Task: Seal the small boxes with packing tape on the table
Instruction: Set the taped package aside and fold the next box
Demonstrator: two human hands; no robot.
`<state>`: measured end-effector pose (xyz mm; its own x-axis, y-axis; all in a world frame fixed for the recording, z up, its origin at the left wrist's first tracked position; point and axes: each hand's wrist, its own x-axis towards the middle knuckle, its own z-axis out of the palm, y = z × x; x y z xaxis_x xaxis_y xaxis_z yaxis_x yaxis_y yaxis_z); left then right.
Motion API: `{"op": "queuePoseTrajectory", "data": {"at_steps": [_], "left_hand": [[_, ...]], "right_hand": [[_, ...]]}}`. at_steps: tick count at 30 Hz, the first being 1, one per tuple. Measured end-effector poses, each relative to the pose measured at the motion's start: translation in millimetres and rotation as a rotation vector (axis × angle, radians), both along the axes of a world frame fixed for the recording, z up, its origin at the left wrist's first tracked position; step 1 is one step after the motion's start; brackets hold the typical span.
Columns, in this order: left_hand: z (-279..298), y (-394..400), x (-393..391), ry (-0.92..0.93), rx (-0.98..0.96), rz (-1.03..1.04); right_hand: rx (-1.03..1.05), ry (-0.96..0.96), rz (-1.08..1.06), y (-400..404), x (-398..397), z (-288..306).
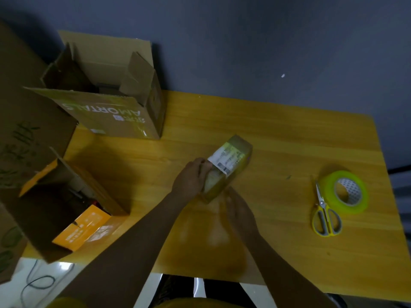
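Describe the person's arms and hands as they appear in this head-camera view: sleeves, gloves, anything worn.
Both forearms are bare right up to the bottom edge of the picture; no sleeve shows. The left hand and the right hand wear no gloves, and no watch, band or ring can be made out. The right hand is motion-blurred, so small details there cannot be told.

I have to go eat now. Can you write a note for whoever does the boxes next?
Left hand grips the near end of the small box, mid-table. Right hand is blurred, beside the box's near corner; grip unclear.
Tape roll and scissors lie untouched at right.
Two open cartons sit at left.
Done: this box looks taped already.
Left: check it, then seal any others.
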<state>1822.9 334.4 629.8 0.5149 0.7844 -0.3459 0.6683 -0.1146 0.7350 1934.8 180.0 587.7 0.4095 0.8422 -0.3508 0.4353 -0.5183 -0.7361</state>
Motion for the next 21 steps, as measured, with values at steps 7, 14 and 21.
{"op": "queuePoseTrajectory", "data": {"at_steps": [7,14,21], "left_hand": [[21,-4,26,-0.263,-0.28,-0.053],[9,79,17,0.165,0.066,0.236],[-5,113,16,0.326,-0.052,0.206]], "right_hand": [[0.117,0.458,-0.631,101,33,58],[0.041,0.578,-0.452,202,60,29],[0.028,0.253,-0.163,240,41,1]]}}
